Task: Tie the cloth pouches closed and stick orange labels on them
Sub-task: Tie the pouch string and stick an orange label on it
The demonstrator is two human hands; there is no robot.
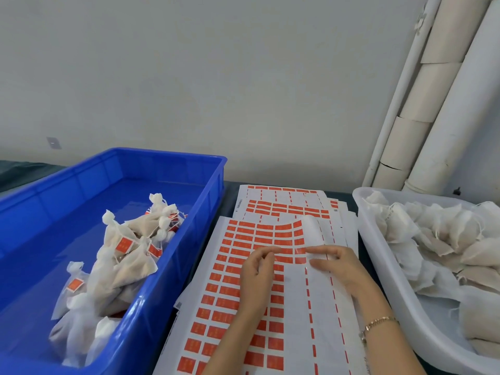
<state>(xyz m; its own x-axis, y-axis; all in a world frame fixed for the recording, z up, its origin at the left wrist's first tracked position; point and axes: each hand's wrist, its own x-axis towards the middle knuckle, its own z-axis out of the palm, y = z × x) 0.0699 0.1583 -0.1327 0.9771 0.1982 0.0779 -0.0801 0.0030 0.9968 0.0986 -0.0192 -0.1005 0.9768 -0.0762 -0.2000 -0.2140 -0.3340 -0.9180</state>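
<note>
The head camera looks down on a dark table (230, 191) set against a pale wall (189, 77), with white pipes (433, 109) rising in the right corner. In the middle lies a label sheet (293, 299) printed with rows of small orange labels (216, 290). Its right part is mostly bare backing with thin orange dashes. More label sheets (284, 204) are fanned out underneath and behind it. The left hand (257, 270) rests on the sheet with its fingers curled, thumb and forefinger tips close together over a row of labels. Whether they actually hold a label cannot be told. The right hand (336, 263), with a bracelet (380, 322) at the wrist, lies just beside it. Its thumb and forefinger pinch the lower edge of a peeled strip (311, 230), a translucent layer that curls up off the sheet. To the left stands a blue crate (173, 158) holding tied pouches (119, 266), several of them bearing an orange label, heaped along its near right side. To the right, touching the sheets' edge, a white tub (378, 255) is filled with untied pouches (438, 239), loose and unlabelled.
</note>
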